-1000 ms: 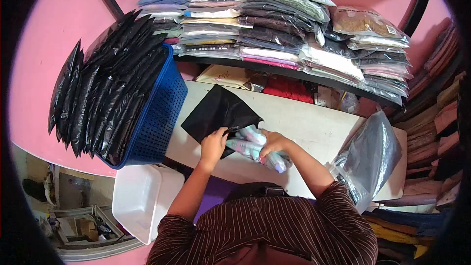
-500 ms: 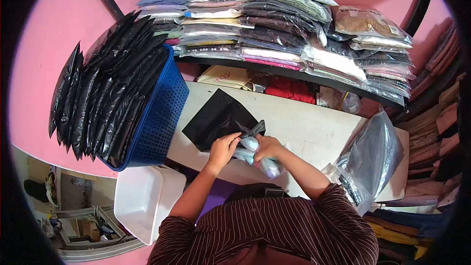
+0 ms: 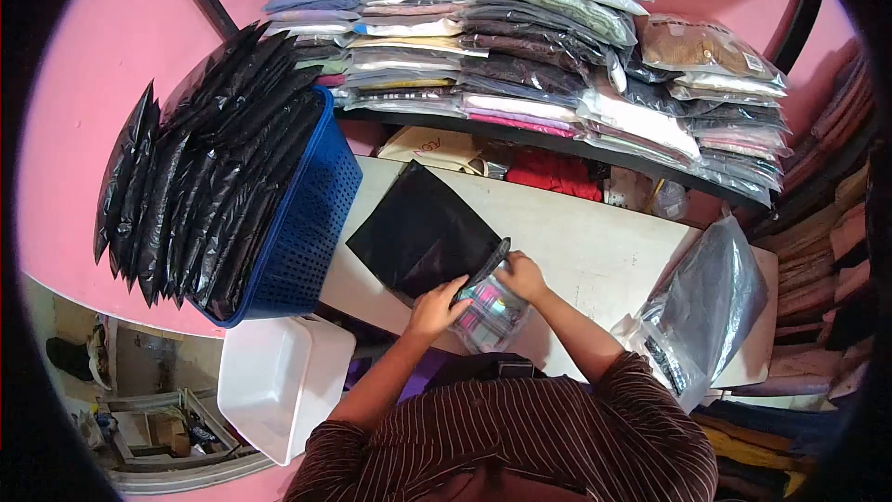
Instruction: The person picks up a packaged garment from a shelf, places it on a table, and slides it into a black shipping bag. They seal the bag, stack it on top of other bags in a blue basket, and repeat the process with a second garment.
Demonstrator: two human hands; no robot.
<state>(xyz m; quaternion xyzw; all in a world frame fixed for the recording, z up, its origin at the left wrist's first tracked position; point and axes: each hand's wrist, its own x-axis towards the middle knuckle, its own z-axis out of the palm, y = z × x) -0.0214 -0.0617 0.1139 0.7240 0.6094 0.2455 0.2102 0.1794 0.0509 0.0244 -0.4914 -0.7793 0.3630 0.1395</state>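
Insertion seemed under way, left hand [image 3: 435,310] and right hand [image 3: 523,277] pinching the rim of the black mailer [image 3: 426,225], the clear-bagged plaid packet [image 3: 490,318] apparently partly inside, likely calling for an even push.

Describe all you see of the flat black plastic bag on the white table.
The thin, flat black plastic bag lies slantwise on the white table. Its near edge looks raised, with the left hand touching it and the right hand alongside. A clear plastic packet with multicoloured contents meets that edge; any insertion is hidden.
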